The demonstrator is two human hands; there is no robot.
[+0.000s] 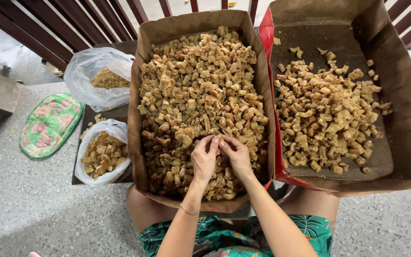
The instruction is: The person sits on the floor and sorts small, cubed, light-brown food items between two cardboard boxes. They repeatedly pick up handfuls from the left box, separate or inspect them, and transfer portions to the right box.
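Note:
A paper-lined box in front of my knees is heaped with small golden-brown fried pieces. My left hand and my right hand meet over the near part of the heap, fingertips pinched together on one small fried piece. A thin bracelet circles my left wrist. To the right stands a second paper-lined box with a thinner layer of the same pieces.
Left of the boxes, two clear plastic bags hold more fried bits on a dark tray. A green floral mat lies on the speckled floor. A dark wooden railing runs along the top.

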